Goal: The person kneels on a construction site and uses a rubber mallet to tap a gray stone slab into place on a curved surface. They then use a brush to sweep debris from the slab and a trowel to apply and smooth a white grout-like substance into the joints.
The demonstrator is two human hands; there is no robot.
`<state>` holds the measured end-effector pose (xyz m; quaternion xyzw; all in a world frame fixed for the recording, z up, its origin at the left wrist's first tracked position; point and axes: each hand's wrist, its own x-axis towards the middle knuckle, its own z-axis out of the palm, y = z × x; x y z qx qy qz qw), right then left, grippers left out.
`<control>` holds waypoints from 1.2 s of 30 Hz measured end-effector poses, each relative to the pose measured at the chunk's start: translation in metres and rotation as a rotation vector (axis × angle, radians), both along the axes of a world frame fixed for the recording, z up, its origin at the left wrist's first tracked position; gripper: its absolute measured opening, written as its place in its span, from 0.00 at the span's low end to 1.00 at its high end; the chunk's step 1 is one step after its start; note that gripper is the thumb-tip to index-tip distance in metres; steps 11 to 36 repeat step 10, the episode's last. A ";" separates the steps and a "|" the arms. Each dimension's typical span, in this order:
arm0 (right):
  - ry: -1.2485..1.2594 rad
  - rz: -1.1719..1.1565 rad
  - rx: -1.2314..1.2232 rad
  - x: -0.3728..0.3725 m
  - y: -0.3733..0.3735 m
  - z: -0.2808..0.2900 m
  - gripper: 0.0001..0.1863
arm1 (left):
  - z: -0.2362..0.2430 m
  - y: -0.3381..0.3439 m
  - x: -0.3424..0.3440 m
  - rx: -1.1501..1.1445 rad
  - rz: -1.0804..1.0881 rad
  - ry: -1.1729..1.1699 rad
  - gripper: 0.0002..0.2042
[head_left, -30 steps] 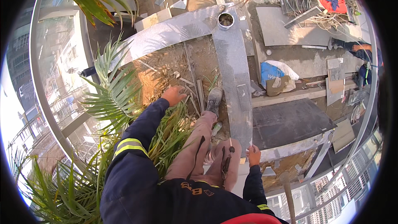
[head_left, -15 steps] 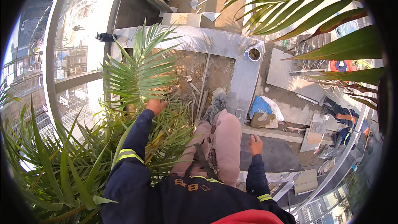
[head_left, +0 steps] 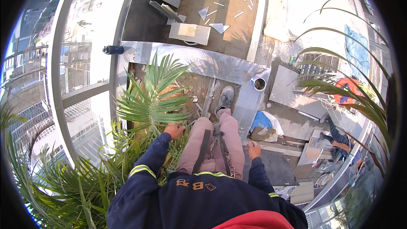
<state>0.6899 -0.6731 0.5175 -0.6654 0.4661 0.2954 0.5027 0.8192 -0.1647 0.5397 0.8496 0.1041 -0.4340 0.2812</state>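
Two hands show below the head camera: the left hand (head_left: pixel 174 130) reaches forward into the fronds of a small palm (head_left: pixel 154 101) and closes on the greenery at its base, though the leaves hide the fingers, so how firm the hold is cannot be told. The right hand (head_left: pixel 254 149) hangs low beside the right thigh, fingers loosely curled, holding nothing, just above a dark slab (head_left: pixel 275 167). The palm stands in a planter bed (head_left: pixel 193 87) of brown soil edged by a pale metal rim (head_left: pixel 203 61), close to a glass railing (head_left: pixel 85 101) on the person's left. More palm fronds (head_left: pixel 80 186) fill the lower left. One grey shoe (head_left: pixel 224 97) rests on the soil beside a thin strip lying in the bed. A small open tin (head_left: pixel 258 83) sits on the rim's right corner, and a dark cylinder (head_left: pixel 112 50) lies on the rim at the far left corner. A blue bag (head_left: pixel 260 121) lies right of the rim, and an orange object (head_left: pixel 348 90) lies farther right among cables.
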 end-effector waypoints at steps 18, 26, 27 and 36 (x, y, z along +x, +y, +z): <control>-0.090 0.112 0.031 0.225 -0.005 0.005 0.26 | 0.171 0.073 0.261 0.019 0.252 -0.576 0.20; -0.090 0.112 0.031 0.225 -0.005 0.005 0.26 | 0.171 0.073 0.261 0.019 0.252 -0.576 0.20; -0.090 0.112 0.031 0.225 -0.005 0.005 0.26 | 0.171 0.073 0.261 0.019 0.252 -0.576 0.20; -0.090 0.112 0.031 0.225 -0.005 0.005 0.26 | 0.171 0.073 0.261 0.019 0.252 -0.576 0.20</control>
